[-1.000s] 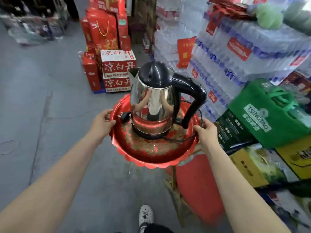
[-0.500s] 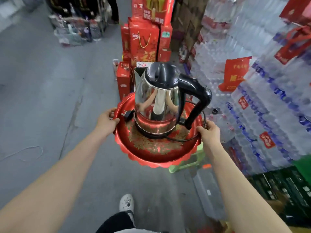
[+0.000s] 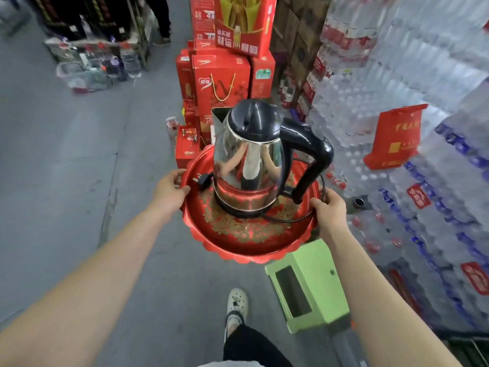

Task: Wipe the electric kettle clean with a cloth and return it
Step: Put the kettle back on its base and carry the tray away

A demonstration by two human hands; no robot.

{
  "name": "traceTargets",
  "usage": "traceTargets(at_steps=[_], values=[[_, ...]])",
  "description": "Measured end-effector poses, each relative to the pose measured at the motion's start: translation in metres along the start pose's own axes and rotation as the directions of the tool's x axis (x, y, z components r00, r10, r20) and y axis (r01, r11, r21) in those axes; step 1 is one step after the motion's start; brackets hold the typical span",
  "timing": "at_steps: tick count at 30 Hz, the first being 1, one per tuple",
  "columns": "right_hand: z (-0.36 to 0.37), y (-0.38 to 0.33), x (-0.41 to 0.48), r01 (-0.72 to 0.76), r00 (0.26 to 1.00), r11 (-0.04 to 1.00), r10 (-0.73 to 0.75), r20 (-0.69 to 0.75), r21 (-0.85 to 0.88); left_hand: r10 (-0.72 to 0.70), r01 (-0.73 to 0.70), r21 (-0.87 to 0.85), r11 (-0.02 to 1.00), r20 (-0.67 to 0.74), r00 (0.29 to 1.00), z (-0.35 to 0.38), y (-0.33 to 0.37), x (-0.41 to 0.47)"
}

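A shiny steel electric kettle point(image 3: 254, 154) with a black lid and black handle stands upright on its base in a round red tray point(image 3: 246, 247) with gold patterning. Its black cord and plug point(image 3: 202, 180) lie in the tray. My left hand point(image 3: 169, 190) grips the tray's left rim and my right hand point(image 3: 329, 207) grips its right rim, holding the tray in the air in front of me. No cloth is in view.
A light green plastic stool point(image 3: 309, 284) stands on the grey floor below the tray, to the right. Stacked packs of bottled water point(image 3: 423, 128) fill the right side. Red gift boxes point(image 3: 222, 75) are piled straight ahead. My shoe point(image 3: 236, 303) shows below.
I have walked forward with the tray: the red boxes are closer, the green bag and cartons on the right have passed out of view, and the green stool has appeared. My grip is unchanged.
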State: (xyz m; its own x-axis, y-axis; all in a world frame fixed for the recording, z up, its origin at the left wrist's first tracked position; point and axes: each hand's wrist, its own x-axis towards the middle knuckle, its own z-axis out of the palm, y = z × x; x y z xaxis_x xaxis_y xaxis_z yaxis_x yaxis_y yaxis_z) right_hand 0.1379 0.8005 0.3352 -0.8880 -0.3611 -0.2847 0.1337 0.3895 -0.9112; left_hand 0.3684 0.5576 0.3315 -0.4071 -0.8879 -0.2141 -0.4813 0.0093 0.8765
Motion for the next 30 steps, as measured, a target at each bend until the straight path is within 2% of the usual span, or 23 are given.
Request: traceTargets(at_steps=[7, 12, 16, 23, 30], values=[[0.079, -0.057, 0.119, -0.013, 1.000, 1.000, 0.013, -0.005, -0.017, -0.032, 0.031, 0.043, 0.999, 0.003, 0.999, 0.005, 0.029, 0.156], [0.138, -0.069, 0.189, -0.068, 0.997, 0.998, 0.068, -0.034, 0.008, 0.006, -0.009, 0.087, 0.996, 0.038, 0.999, 0.008, 0.030, 0.269], [0.189, -0.059, 0.235, -0.124, 0.983, 0.992, 0.126, -0.132, 0.022, 0.045, -0.063, 0.129, 0.990, 0.139, 0.989, 0.021, 0.026, 0.368], [0.261, -0.020, 0.280, -0.300, 0.915, 0.952, 0.305, -0.264, 0.060, -0.018, -0.081, 0.269, 0.960, 0.346, 0.938, 0.047, 0.006, 0.486], [0.297, 0.015, 0.348, -0.439, 0.829, 0.892, 0.448, -0.334, 0.105, -0.046, -0.111, 0.341, 0.933, 0.422, 0.905, 0.105, -0.027, 0.564]])
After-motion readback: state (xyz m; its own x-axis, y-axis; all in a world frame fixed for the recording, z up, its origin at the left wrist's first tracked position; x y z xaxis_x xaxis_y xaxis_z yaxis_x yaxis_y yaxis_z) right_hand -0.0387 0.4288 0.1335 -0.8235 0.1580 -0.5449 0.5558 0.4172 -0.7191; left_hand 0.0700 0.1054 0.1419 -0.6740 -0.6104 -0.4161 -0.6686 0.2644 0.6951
